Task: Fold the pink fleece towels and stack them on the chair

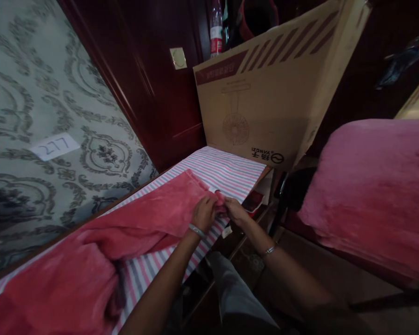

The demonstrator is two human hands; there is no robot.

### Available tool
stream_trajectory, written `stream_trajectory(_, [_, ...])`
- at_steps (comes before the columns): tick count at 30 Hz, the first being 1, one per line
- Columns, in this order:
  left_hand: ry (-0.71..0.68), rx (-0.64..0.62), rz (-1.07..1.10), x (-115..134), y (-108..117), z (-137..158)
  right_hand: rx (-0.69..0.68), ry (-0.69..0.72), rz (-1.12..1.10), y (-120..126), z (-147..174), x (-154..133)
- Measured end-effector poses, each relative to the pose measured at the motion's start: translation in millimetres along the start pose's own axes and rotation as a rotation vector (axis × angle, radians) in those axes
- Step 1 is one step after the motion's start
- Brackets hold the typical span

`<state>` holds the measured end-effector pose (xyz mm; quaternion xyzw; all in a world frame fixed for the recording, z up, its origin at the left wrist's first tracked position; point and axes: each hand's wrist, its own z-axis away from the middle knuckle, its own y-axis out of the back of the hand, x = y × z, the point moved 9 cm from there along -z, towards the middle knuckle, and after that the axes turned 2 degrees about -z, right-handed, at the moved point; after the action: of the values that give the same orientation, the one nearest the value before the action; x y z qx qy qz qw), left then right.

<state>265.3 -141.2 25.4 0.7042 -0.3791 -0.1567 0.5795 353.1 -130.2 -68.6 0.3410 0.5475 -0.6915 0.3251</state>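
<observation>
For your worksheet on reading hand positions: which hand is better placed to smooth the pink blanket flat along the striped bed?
Probably the left hand. It rests on the pink blanket, whose bulk lies on its side of the striped sheet. The right hand pinches only the corner at the edge.

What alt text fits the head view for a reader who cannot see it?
Both hands, left hand and right hand, pinch one corner of a pink fleece blanket spread over a striped sheet. A cardboard box stands behind, against dark wood.
</observation>
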Motion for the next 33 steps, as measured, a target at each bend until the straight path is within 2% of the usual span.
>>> stream_trajectory(2, [0.0,0.028,-0.023,-2,6,3,0.003,-0.001,0.012,0,0,0])
stream_trajectory(7, [-0.012,-0.017,-0.073,1,6,0,0.011,0.005,0.033,-1,2,-2])
stream_trajectory(12, [0.114,0.2,-0.1,-2,21,-4,0.01,0.02,0.06,-1,3,-2])
stream_trajectory(13, [0.111,0.187,-0.122,0,19,-5,0.011,0.02,0.061,0,3,-2])
stream_trajectory(18, [0.008,-0.063,-0.218,12,-9,-5,0.022,0.032,0.043,3,0,1])
stream_trajectory(25, [0.058,-0.065,-0.226,4,-7,-3,-0.009,0.038,0.025,2,1,-2])
stream_trajectory(29, [0.058,-0.083,-0.194,9,-13,-4,-0.048,-0.029,0.011,-4,5,-3])
stream_trajectory(31, [0.05,-0.087,-0.175,11,-14,2,-0.047,-0.052,0.037,-6,8,-3])
stream_trajectory(33, [0.002,-0.035,-0.144,13,-7,16,-0.021,-0.044,0.057,-7,9,-6])
